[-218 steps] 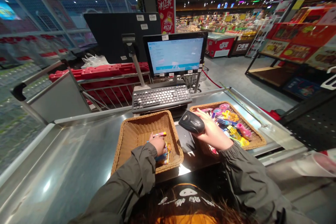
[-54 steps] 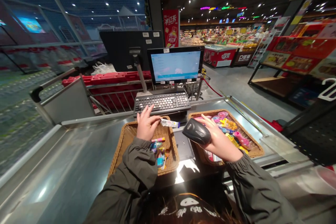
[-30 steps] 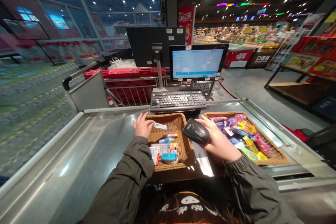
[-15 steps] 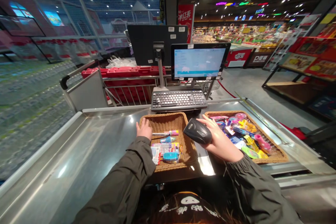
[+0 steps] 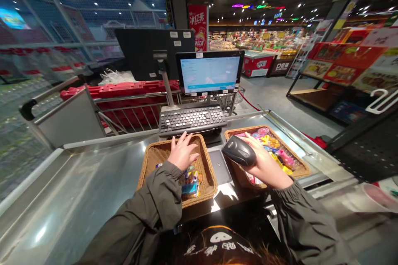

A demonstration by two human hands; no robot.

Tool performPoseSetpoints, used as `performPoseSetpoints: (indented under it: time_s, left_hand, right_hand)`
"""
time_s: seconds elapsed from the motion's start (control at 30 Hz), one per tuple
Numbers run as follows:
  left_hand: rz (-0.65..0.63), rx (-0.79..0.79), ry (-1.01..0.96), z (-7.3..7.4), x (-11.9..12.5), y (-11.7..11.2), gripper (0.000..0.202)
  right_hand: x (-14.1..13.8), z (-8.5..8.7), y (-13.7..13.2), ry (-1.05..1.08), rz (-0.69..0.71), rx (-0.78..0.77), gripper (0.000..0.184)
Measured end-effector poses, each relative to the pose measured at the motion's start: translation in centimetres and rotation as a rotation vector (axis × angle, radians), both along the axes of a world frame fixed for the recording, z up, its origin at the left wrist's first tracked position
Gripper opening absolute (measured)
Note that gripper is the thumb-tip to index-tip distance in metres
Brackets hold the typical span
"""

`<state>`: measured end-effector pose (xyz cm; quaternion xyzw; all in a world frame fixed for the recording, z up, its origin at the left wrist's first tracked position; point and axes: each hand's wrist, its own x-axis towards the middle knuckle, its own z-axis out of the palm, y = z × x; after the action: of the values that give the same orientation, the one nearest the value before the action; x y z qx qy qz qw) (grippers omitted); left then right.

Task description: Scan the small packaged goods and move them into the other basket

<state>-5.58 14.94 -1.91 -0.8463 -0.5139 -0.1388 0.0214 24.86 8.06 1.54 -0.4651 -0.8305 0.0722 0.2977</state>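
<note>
My right hand (image 5: 264, 161) is wrapped round a black barcode scanner (image 5: 239, 151), held above the left part of the right wicker basket (image 5: 301, 169). Colourful small toys (image 5: 273, 145) fill that basket. Over the left wicker basket (image 5: 146, 161) is my left hand (image 5: 183, 152), fingers spread and holding nothing. Inside this basket lie small packaged items (image 5: 192, 184), partly hidden by my hand and sleeve. Between the two baskets a grey flat panel (image 5: 220, 167) is set into the counter.
Behind the baskets stand a black keyboard (image 5: 192, 119) and a lit monitor (image 5: 211, 72), beside a second monitor (image 5: 139, 56) seen from the back. The metal counter (image 5: 93, 182) stretches left. A cart with red crates (image 5: 124, 89) is beyond it.
My left hand has moved rightward from the left basket's far left side, its fingers now spread. The scanner stays in my right hand. The view has turned to the right.
</note>
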Motion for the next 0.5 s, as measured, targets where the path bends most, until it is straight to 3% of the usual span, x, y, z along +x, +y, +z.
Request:
performPoseSetpoints:
  time_s: [0.33,0.5]
  left_hand:
    - [-0.288,0.01,-0.075,0.0,11.1,1.5,0.029]
    - [-0.38,0.017,-0.105,-0.9,16.7,2.3,0.033]
  right_hand:
    - [6.5,0.4,-1.8,0.073,-0.21,0.072,0.06]
    - [9.7,-0.1,-2.6,0.084,-0.328,0.037,0.06]
